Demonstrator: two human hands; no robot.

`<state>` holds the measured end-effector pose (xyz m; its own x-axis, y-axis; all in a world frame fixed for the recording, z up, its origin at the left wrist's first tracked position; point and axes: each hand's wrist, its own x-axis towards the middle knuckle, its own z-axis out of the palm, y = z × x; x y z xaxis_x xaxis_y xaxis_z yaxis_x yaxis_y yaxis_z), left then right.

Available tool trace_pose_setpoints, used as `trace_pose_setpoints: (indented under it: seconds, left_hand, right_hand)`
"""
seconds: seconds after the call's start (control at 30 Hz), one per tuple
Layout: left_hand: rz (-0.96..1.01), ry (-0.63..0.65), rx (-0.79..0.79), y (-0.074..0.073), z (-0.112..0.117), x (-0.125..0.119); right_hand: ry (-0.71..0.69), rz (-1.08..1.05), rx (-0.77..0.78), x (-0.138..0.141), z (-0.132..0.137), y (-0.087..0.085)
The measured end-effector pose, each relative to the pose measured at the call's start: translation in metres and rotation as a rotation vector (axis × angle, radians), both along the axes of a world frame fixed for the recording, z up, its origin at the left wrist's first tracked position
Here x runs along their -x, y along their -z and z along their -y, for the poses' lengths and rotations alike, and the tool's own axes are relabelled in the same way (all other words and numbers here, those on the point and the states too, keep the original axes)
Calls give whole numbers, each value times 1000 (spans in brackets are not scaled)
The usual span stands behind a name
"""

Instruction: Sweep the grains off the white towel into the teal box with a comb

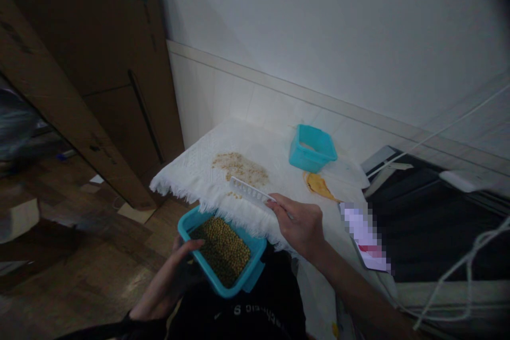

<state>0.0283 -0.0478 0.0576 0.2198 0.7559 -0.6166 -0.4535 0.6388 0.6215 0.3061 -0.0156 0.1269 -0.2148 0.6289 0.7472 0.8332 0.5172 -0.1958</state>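
My left hand [175,271] grips the near-left side of a turquoise plastic box [253,271] filled with small yellowish beans [223,249], held just below the front edge of the table. My right hand [300,226] is closed on the handle end of a white comb-like scraper [249,190] that lies on the white cloth [191,175]. The scraper's far end reaches toward a loose patch of beans [240,166] spread on the cloth.
A second turquoise box [313,149] stands farther back on the cloth, with a yellow scrap [319,185] beside it. A large cardboard sheet [79,64] leans at the left. A dark appliance [430,218] and white cables [466,265] sit at the right. Wooden floor lies below left.
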Motion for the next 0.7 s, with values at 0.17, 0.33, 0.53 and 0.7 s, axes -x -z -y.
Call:
trace_pose_setpoints:
  seconds: [0.17,0.33,0.53,0.7]
  left_hand:
    - [10,11,3,1,0,1]
    - [13,4,-3,3,0,1]
    - [-8,-10,-13,0,-2,1]
    - [-18,-13,6,-2,-1,1]
  right_hand:
    - [-18,-1,36,0,1,2]
    - [-15,-9,37,1,1,1]
    - [-12,-23,-11,0,2,4]
    - [78,-43,7,-8,0,5]
